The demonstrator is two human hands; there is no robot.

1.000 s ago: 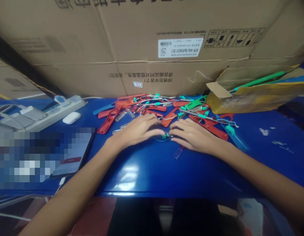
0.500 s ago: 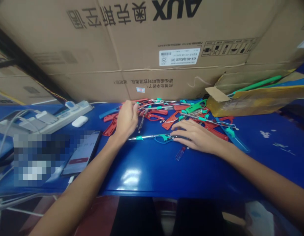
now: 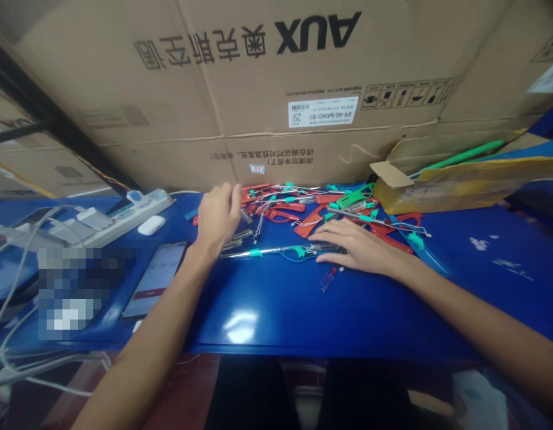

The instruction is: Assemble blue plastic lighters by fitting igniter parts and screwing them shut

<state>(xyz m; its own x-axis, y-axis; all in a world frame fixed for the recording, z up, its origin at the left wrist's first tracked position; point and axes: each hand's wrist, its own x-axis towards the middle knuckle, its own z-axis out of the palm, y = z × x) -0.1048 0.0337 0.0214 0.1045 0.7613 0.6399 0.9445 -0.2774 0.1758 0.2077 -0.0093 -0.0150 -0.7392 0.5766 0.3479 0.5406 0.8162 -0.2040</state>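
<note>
A long-nosed lighter with an uncovered end, a blue trigger guard and a teal trigger (image 3: 298, 253) lies crosswise on the table. My right hand (image 3: 355, 246) is around its right end, thumb on the near side and fingers on the far side. Over the left end of the pile, my left hand (image 3: 217, 218) has curled fingers; what they hold is hidden. Clear tube-like pieces (image 3: 238, 239) lie beside it. Behind both hands are red handle shells (image 3: 276, 214), metal rods with teal clips and thin wires, and a green shell (image 3: 355, 196). A small screwdriver (image 3: 328, 279) lies below my right hand.
At the back stands a large cardboard box (image 3: 240, 95). An open taped carton (image 3: 464, 188) with long green and blue items is on the right. A power strip (image 3: 124, 218), a white earbud case (image 3: 151, 225) and a phone (image 3: 155, 280) are on the left.
My left hand has shifted left, and the red shells beside it are now mostly out of sight. Clear tube-like pieces now show near it. My right hand stays at the lighter.
</note>
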